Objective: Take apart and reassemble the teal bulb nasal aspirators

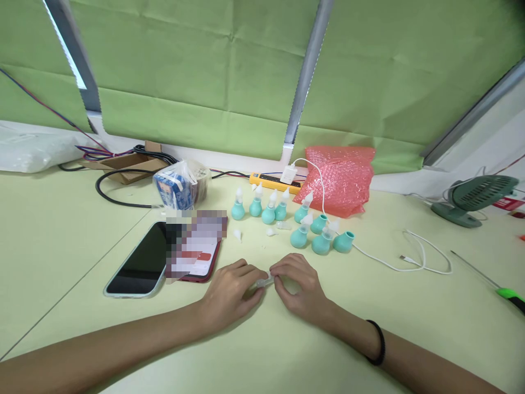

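Both my hands rest on the pale table near the front middle. My left hand and my right hand meet fingertip to fingertip, pinching a small clear plastic piece between them. Its exact shape is partly hidden by my fingers. Just beyond my hands stand several teal rubber bulbs with white nozzles, and a few lie without nozzles. Loose white tips lie scattered on the table among them.
Two phones lie at the left front. Behind are a plastic bag of packets, a cardboard tray, black cables, a yellow power strip, pink bubble wrap, a white charging cable, a green fan and a green-handled screwdriver.
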Tool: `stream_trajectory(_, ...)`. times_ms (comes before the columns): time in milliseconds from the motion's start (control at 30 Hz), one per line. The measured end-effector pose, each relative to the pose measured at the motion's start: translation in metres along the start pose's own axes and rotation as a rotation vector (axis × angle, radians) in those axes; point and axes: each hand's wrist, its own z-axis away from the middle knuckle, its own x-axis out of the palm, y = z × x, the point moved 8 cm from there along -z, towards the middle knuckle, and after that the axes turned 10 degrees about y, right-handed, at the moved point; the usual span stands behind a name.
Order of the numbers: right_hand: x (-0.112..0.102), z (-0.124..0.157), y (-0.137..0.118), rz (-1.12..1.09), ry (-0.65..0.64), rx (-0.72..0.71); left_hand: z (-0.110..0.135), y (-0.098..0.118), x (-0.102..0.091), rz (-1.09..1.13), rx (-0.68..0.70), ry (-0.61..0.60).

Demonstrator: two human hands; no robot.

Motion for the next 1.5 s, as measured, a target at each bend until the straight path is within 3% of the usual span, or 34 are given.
stream_trajectory(1067, 0.0029, -0.0014, 0.0018, 0.037, -0.038, 0.005, -0.0017, 0.0032, 0.0006, -0.024, 0.041, 0.027)
stream_trajectory(1333, 0.0036, 0.0011, 0.0021, 0.067, -0.052, 0.041, 0.0006, -0.0051, -0.0024, 0.014, -0.058, 0.037)
stream_trajectory(1500, 0.008, 0.0018, 0.0014, 0.056, -0.084, 0.013, 0.0004, -0.0022, -0.0017, 0.012, -0.018, 0.032)
